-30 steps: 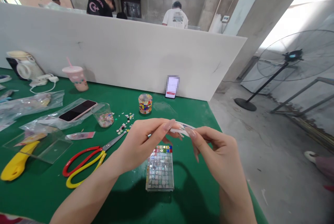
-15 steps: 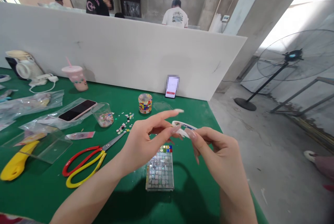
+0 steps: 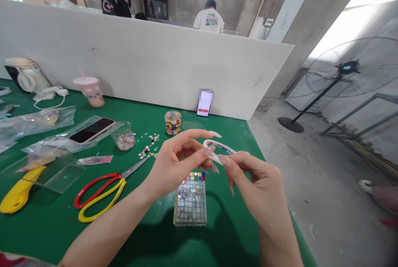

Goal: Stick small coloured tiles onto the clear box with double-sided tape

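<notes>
A bent white strip with blue printing point(image 3: 224, 148), perhaps a flattened tube, is held up between both hands above the table. My left hand point(image 3: 183, 155) pinches its left end between thumb and fingers, while the index finger stretches out above it. My right hand point(image 3: 255, 180) grips the strip's other end with thumb and fingers. Below them lies a clear box covered with shiny mosaic tiles point(image 3: 190, 202), its far rows coloured and partly behind the left hand. Farther back stands a round colourful mosaic jar point(image 3: 173, 123).
Red-and-yellow scissors point(image 3: 102, 200), a cup of small tiles point(image 3: 125, 138), loose tiles point(image 3: 149, 149), a pink phone point(image 3: 92, 130) and a yellow-handled tool point(image 3: 18, 196) lie left. A propped phone point(image 3: 204, 105) leans on the white partition point(image 3: 149, 59). A fan point(image 3: 348, 68) stands right.
The near part of the strip has dipped slightly, and its bend shows as a wider loop. Both hands have shifted only a little and keep their hold.
</notes>
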A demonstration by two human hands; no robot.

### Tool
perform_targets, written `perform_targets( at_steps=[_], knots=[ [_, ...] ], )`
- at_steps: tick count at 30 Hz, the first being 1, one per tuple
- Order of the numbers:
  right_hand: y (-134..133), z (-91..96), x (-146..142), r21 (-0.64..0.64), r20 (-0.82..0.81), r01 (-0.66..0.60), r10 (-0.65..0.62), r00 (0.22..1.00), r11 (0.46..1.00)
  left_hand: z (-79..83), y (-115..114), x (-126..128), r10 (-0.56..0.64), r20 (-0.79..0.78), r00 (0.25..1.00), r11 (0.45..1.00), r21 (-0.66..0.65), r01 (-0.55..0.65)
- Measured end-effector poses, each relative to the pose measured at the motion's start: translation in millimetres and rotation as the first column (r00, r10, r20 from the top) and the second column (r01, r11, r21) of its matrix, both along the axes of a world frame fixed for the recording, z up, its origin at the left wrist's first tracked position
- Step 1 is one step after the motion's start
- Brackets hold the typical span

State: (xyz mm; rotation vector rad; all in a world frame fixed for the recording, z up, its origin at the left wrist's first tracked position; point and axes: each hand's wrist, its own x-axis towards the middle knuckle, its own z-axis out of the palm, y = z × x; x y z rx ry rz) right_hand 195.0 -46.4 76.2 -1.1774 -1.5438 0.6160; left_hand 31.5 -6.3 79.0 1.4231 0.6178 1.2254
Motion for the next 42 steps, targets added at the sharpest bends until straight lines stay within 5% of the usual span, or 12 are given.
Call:
perform_targets(
  at_steps=[3,8,11,14,18,21,23,27,31,37,42],
  knots=[
    [0.6,-3.9,-5.7,0.051,0.001,0.031,-0.031,1.000,0.998,-4.9,7.4,-2.4,0.056,0.089,0.994,0.998,-0.007,-0.056],
    [-6.4,0.9,3.0,0.171,-0.077,0.256,-0.246,0.966,0.952,2.9,33.2,-28.8,0.418,0.243,0.876,0.907,-0.064,-0.415],
    [5.7,-1.5,12.0,0.159,0.127,0.246,-0.267,0.955,0.956,9.4,32.2,-37.4,0.335,0.191,0.923,0.937,0.034,-0.348],
    [39.8,-23.7,15.2,-0.067,0.459,0.142,-0.096,0.883,0.988,8.7,18.5,-32.0,0.207,0.039,0.978,0.971,0.115,-0.210],
    [86.7,-72.2,15.9,-0.193,0.555,0.066,0.054,0.830,0.979,4.2,5.8,-24.3,0.215,-0.070,0.974,0.961,0.195,-0.198],
    [97.9,-91.6,16.3,-0.252,0.576,0.061,0.099,0.811,0.966,3.9,2.9,-24.1,0.197,-0.129,0.972,0.961,0.220,-0.166],
    [91.3,-86.1,14.4,-0.234,0.553,0.040,0.099,0.827,0.971,5.2,1.0,-24.2,0.186,-0.150,0.971,0.965,0.211,-0.152],
    [53.3,-46.6,1.3,-0.092,0.413,-0.073,0.105,0.905,0.993,8.3,-5.3,-20.7,0.134,-0.102,0.986,0.983,0.143,-0.118],
    [11.5,-21.1,-18.3,0.163,0.034,-0.291,0.289,0.957,0.943,8.0,-13.7,-12.2,-0.013,0.046,0.999,1.000,0.011,0.012],
    [-3.4,-26.7,-35.1,0.275,-0.137,-0.171,0.214,0.967,0.946,5.0,-22.5,2.2,-0.042,0.212,0.976,0.987,-0.141,0.073],
    [-1.3,-25.2,-38.8,0.231,-0.283,-0.104,0.169,0.944,0.967,0.1,-24.3,9.9,0.000,0.095,0.995,0.991,-0.135,0.012]
  ],
)
